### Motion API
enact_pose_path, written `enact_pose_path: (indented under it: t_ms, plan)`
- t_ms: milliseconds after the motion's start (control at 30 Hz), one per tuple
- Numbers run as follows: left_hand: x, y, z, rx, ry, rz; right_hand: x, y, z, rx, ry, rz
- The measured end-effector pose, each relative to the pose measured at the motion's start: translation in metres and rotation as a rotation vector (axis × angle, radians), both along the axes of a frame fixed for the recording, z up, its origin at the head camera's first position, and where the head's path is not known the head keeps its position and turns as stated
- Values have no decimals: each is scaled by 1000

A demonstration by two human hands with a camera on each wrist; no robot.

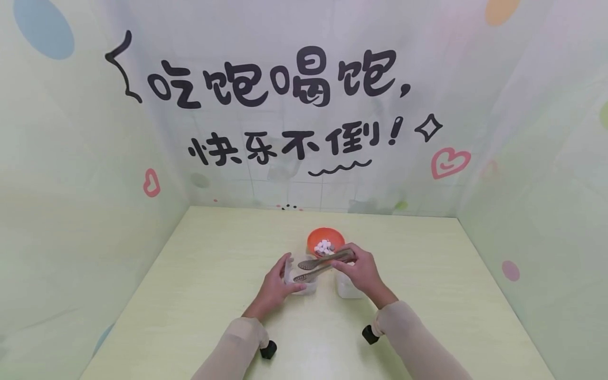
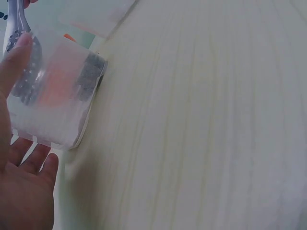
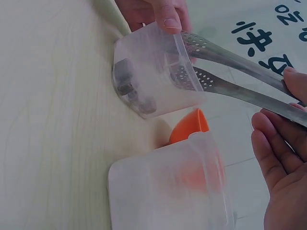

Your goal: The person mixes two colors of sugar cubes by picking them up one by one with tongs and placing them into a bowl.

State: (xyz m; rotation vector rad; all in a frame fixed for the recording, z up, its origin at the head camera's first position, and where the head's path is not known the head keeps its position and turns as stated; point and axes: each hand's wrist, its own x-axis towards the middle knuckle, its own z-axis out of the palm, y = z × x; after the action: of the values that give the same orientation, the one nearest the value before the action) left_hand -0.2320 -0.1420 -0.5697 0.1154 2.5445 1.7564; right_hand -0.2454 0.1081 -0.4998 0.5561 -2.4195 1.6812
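My left hand point(image 1: 273, 291) holds a translucent plastic box point(image 1: 305, 289), its thumb at the rim in the right wrist view. Dark grey cubes point(image 3: 125, 79) lie at the bottom of that box. My right hand point(image 1: 364, 273) grips metal tongs point(image 1: 339, 257) by their handle end. The two perforated heads of the tongs are spread apart at the mouth of the box, and the lower one shows partly through its wall. Nothing is visible between them. Just beyond, an orange bowl point(image 1: 328, 233) contains white and greyish pieces point(image 1: 324, 246).
A second translucent box point(image 1: 349, 290) stands right of the first, partly under my right hand; its contents cannot be made out. The pale wood-grain table point(image 1: 237, 237) is enclosed by printed fabric walls point(image 1: 304, 184) at the back and both sides.
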Motion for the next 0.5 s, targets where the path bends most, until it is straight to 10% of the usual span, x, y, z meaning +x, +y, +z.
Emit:
enact_pose_path:
  t_ms: [500]
  plan:
    - [1, 0, 2, 4, -10, -5, -1, -11, 4, 205, -21, 55]
